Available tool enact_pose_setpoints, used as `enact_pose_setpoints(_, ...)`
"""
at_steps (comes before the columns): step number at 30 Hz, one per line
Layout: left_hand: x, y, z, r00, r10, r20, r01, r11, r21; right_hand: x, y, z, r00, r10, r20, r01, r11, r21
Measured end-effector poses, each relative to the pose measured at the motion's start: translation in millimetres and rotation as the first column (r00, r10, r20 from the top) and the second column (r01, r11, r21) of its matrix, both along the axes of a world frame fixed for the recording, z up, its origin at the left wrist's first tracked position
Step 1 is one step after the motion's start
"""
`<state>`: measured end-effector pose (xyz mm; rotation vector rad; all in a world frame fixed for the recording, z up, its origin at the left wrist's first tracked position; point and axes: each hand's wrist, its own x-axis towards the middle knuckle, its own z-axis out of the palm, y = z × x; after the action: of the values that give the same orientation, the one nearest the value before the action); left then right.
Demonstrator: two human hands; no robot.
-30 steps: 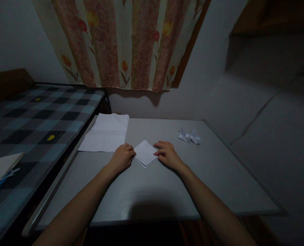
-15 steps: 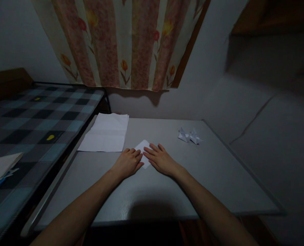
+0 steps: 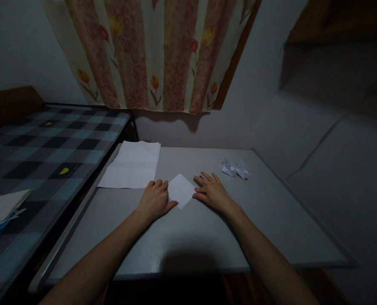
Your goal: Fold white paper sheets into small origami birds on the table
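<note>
A small diamond-shaped piece of folded white paper (image 3: 181,192) lies flat on the grey-white table (image 3: 226,241), one corner pointing away from me. My left hand (image 3: 155,198) rests at its left corner, palm down. Its fingers are bent and partly hidden, while the thumb stands apart and lies along the lower left edge; the hand presses rather than pinches. My right hand (image 3: 213,192) is at the right corner, fingers spread and fingertips near or touching the edge. Most of the paper's top face shows between the hands.
A stack of white sheets (image 3: 129,165) lies at the table's back left. Two folded paper figures (image 3: 235,168) stand at the back right. To the left is a bed with a checked cover (image 3: 89,140), carrying a white and blue bundle (image 3: 6,209). A curtain (image 3: 153,55) hangs behind.
My right hand has slid right, off the middle of the paper to its right corner. My left hand has shifted slightly left. More of the paper is uncovered; it lies in the same place.
</note>
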<state>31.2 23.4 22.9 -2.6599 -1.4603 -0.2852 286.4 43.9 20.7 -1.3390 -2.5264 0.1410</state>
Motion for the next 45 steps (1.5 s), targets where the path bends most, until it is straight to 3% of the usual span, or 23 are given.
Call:
enact_pose_setpoints(6,0.4,-0.4,-2.1,0.998,0.063,0.006,-0.063,0.998,0.022,-7.7,-0.1,-3.9,0.996,-0.088,0.022,0.088,0.996,0.005)
enact_pose_setpoints(11,-0.1,1.6,-2.1,0.997,0.077,0.029,-0.078,0.997,0.022,-9.0,2.6,-17.1,0.972,-0.225,-0.061,0.218,0.970,-0.110)
enact_pose_setpoints(14,-0.4,3.8,-1.1,0.994,0.089,0.056,-0.091,0.996,0.024,-11.2,4.6,-21.6,0.959,-0.257,-0.121,0.235,0.957,-0.171)
enact_pose_setpoints(23,-0.5,8.7,-6.7,0.986,0.134,0.104,-0.137,0.990,0.024,-23.4,7.1,-14.5,0.918,-0.349,-0.188,0.299,0.921,-0.249)
enact_pose_setpoints(28,0.4,11.3,-10.0,0.974,0.170,0.148,-0.171,0.985,-0.005,-24.0,6.0,-14.7,0.917,-0.334,-0.219,0.275,0.926,-0.260)
enact_pose_setpoints(37,1.8,14.8,-12.3,0.960,0.178,0.216,-0.167,0.984,-0.070,-20.4,5.1,-19.2,0.911,-0.190,-0.367,0.165,0.981,-0.097)
enact_pose_setpoints(45,2.4,16.1,-11.9,0.909,0.194,0.369,-0.156,0.979,-0.130,-24.5,2.9,-13.1,0.771,-0.133,-0.623,0.058,0.989,-0.139)
